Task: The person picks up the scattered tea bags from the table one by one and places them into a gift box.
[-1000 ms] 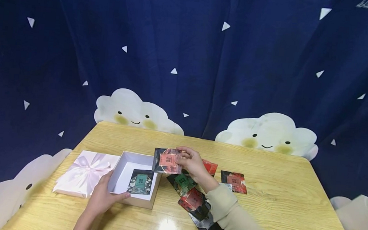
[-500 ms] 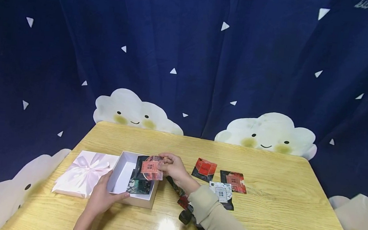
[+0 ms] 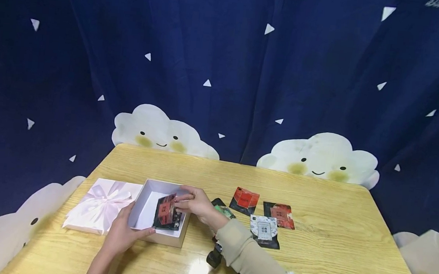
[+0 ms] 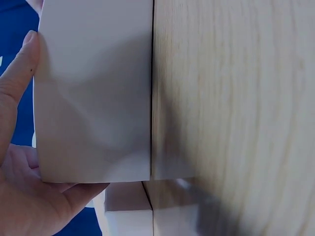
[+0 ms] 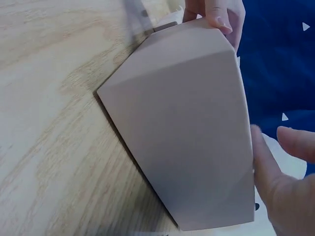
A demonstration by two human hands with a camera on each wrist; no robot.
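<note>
An open white box (image 3: 167, 239) stands on the table at the left. My left hand (image 3: 122, 233) grips its near left corner, thumb at the front rim; the left wrist view shows that hand (image 4: 37, 206) against the box wall (image 4: 93, 98). Reaching over the right rim, my right hand (image 3: 199, 207) pinches a red and black flat packet (image 3: 165, 209), tilted inside the box. Beneath it lies a dark packet (image 3: 176, 225), mostly covered. In the right wrist view the box wall (image 5: 182, 132) hides the packets, and my right hand (image 5: 290, 191) is at the rim.
A white lid with a pink ribbon bow (image 3: 105, 203) lies left of the box. To the right are a red packet (image 3: 245, 201), a black and red packet (image 3: 280, 215) and a white and black packet (image 3: 264, 232). More packets (image 3: 224, 211) lie partly under my right arm.
My right hand has carried the red and black packet leftward and down into the box, over the dark packet there. My left hand has stayed at the box corner.
</note>
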